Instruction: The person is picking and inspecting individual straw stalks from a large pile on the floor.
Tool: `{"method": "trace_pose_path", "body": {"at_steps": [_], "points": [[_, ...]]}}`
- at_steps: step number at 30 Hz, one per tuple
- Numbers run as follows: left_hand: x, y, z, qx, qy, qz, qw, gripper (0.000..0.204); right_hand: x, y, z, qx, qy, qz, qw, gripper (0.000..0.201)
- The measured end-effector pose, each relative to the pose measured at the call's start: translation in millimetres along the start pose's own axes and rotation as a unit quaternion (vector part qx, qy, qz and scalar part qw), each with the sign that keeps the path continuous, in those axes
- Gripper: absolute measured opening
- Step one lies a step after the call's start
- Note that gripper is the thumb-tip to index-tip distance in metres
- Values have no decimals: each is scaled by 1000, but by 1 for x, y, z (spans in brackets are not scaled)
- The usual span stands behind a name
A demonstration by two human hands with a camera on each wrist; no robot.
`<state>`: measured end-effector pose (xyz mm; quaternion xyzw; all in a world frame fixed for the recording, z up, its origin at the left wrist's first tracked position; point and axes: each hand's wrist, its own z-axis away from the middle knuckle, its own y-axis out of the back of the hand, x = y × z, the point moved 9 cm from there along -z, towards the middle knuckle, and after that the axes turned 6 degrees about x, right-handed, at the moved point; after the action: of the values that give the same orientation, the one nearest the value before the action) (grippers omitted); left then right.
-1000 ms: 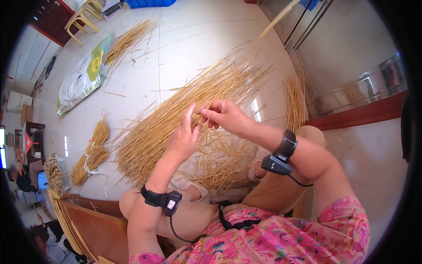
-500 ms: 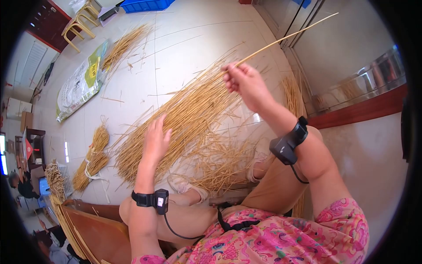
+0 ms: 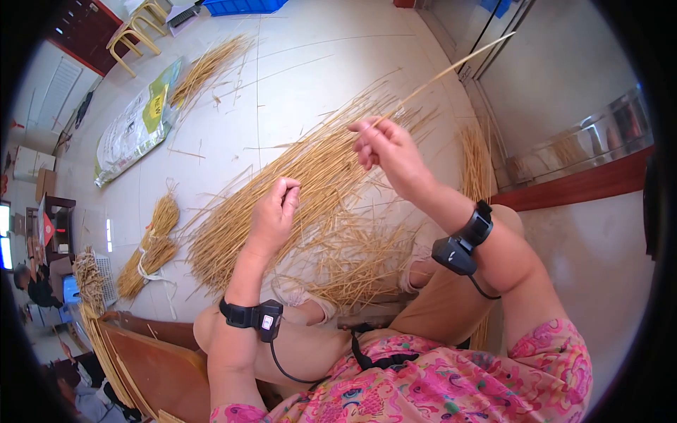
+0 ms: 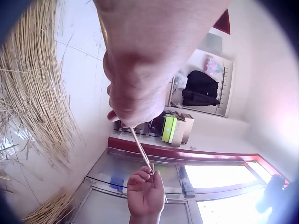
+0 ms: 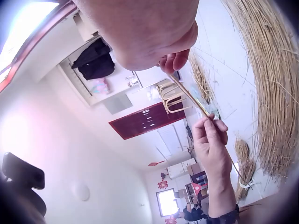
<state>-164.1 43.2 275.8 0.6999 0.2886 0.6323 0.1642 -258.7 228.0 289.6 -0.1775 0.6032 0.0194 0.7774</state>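
Note:
A long thin straw stalk [image 3: 451, 68] runs from the right hand [image 3: 395, 155] up towards the glass doors; thumb and fingers pinch it. The left hand [image 3: 273, 215], lower and to the left, has its fingers curled. Both wrist views show the stalk spanning the two hands: in the right wrist view the left hand [image 5: 212, 144] grips it, and in the left wrist view the right hand [image 4: 145, 193] holds its other stretch. Beneath the hands a wide pile of straw [image 3: 247, 225] lies on the floor, with short broken pieces [image 3: 352, 268] beside it.
A tied straw bundle [image 3: 151, 247] and a printed sack [image 3: 137, 127] lie at the left. More straw [image 3: 474, 162] lies by the door frame at the right. A wooden board [image 3: 155, 359] stands near the left knee. A blue crate [image 3: 243, 5] is at the far edge.
The hands were together, then parted, the right going up and outward with the stalk. The left hand, empty with fingers extended half a second ago, has moved up and now grips the stalk.

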Motion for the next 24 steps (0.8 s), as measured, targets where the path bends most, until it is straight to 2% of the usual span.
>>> {"method": "trace_pose_path", "body": {"at_steps": [2,5,8,11,17,20,23,24], "points": [[-1,3,0,-8,-2,-13,1000,11,-2,10,-2,29,-4,-10,1000,25],[3,8,0,9,6,-5,1000,16,10,6,1,24,-22,5,999,25],[32,8,-2,47,-101,-5,994,24,25,-13,9,-30,-29,-6,999,23],[42,3,-3,43,-101,47,993,21,35,-29,17,-68,-36,4,997,23],[33,7,-6,65,-31,109,991,7,39,-40,24,-91,-37,9,995,24],[20,3,-6,58,-9,152,987,8,42,-36,22,-75,-44,16,996,23],[17,12,-6,93,43,237,966,11,47,-30,19,-53,-52,16,997,23],[15,13,-6,96,37,266,958,11,48,-28,17,-46,-54,16,997,23]]}}
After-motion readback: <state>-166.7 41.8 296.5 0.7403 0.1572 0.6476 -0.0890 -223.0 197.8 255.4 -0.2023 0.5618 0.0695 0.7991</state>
